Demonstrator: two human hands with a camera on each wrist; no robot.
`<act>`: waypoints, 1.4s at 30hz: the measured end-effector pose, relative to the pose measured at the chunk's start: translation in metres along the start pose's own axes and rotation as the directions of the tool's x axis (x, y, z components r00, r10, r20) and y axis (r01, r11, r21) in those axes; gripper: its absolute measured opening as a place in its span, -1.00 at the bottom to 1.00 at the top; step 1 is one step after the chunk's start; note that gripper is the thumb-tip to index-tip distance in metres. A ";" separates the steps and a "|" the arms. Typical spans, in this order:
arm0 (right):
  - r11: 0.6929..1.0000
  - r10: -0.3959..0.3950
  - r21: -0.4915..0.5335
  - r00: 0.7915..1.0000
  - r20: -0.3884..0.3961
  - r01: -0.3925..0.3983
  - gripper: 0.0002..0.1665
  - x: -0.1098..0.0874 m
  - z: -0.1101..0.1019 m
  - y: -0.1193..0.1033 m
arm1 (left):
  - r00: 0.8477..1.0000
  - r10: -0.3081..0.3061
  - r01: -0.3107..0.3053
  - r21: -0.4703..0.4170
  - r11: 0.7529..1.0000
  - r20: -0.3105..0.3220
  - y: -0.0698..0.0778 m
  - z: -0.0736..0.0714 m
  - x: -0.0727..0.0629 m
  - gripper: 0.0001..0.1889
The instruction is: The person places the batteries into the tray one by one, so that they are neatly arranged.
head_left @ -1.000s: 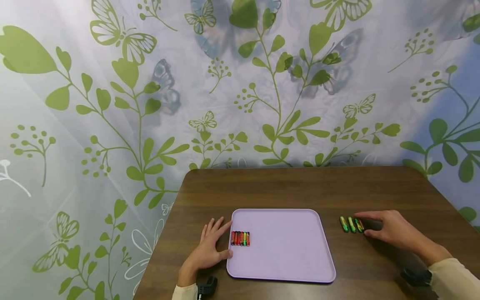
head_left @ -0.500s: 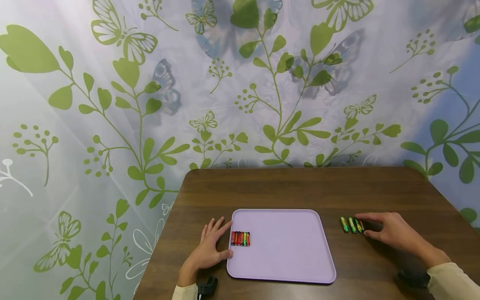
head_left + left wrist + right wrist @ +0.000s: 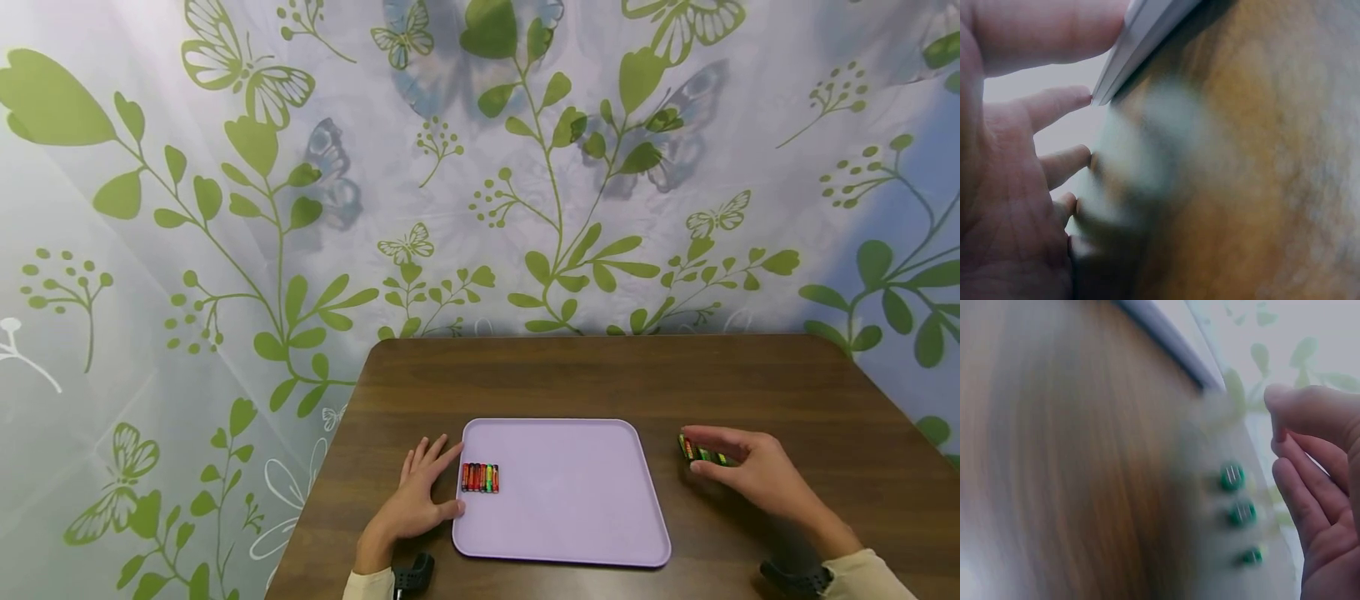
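Note:
A lilac tray (image 3: pixel 570 500) lies on the table with a tight row of small batteries (image 3: pixel 477 477), mostly red and one bright green, along its left side. My left hand (image 3: pixel 412 500) rests at the tray's left edge, fingers spread, with thumb and index finger touching the rim (image 3: pixel 1125 53). To the right of the tray, my right hand (image 3: pixel 757 471) pinches a reddish battery (image 3: pixel 1280 430) between thumb and fingertips; only a bit of it shows. Three green batteries (image 3: pixel 1242 514) stand in a row on the table beside it, partly hidden by this hand in the head view.
The brown wooden table (image 3: pixel 600 375) reaches back to a curtain (image 3: pixel 450 208) printed with leaves and butterflies. Black straps (image 3: pixel 415 575) with wrist cameras sit on both wrists. The right wrist view is partly blurred.
My right hand has moved left toward the tray, carrying the reddish battery from the right end of the row past the green ones. My left hand and the tray have stayed put.

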State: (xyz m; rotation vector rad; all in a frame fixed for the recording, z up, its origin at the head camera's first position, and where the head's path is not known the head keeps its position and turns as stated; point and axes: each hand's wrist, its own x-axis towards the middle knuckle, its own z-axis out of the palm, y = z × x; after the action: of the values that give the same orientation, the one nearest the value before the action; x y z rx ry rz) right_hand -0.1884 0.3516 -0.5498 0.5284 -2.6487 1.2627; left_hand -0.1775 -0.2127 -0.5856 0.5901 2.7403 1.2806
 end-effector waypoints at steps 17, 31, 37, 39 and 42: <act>0.936 -0.143 0.333 0.987 0.068 0.113 -0.45 0.046 0.104 -0.065 | 0.998 0.065 -0.065 -0.057 0.996 -0.004 0.002 -0.001 -0.004 -0.09; 0.939 -0.206 0.297 0.975 0.087 0.172 -0.44 0.067 0.174 -0.114 | 1.000 0.019 -0.019 -0.029 0.999 0.013 0.012 -0.005 -0.003 -0.09; 0.947 -0.225 0.254 0.970 0.092 0.195 -0.45 0.071 0.196 -0.128 | 0.998 -0.042 0.040 0.029 0.999 0.048 0.019 -0.009 -0.002 -0.07; 0.952 -0.227 0.234 0.969 0.101 0.199 -0.46 0.072 0.202 -0.130 | 0.995 -0.076 0.073 0.053 0.996 0.063 0.020 -0.010 -0.002 -0.06; 0.953 -0.254 0.200 0.960 0.116 0.228 -0.47 0.073 0.211 -0.132 | 0.993 -0.094 0.089 0.065 0.994 0.075 0.021 -0.011 -0.002 -0.05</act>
State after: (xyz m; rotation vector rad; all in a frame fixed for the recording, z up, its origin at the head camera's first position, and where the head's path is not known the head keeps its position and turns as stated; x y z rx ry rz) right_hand -0.2042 0.0937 -0.5664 0.9712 -2.4876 1.4483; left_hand -0.1716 -0.2087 -0.5626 0.5011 2.7176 1.1326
